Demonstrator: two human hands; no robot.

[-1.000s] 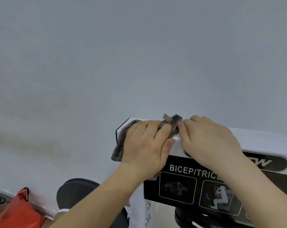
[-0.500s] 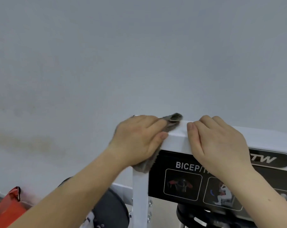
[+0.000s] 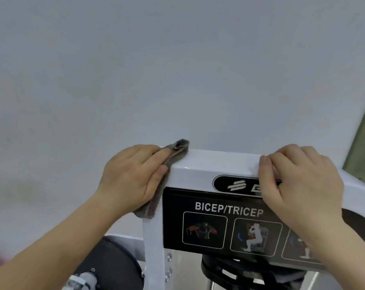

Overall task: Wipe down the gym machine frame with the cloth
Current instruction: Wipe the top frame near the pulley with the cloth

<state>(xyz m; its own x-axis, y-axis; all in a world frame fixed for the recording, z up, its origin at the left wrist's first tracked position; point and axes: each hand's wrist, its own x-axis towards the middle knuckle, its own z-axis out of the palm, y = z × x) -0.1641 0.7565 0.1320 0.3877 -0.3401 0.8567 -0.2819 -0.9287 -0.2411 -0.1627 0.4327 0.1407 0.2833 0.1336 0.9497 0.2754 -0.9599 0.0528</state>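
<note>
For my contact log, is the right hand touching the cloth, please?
Apart. The head view shows bare white frame between the right hand and the cloth.

Left hand (image 3: 133,174) holds cloth (image 3: 177,146) over frame (image 3: 215,162) corner; right hand (image 3: 303,181) rests on top.
</note>
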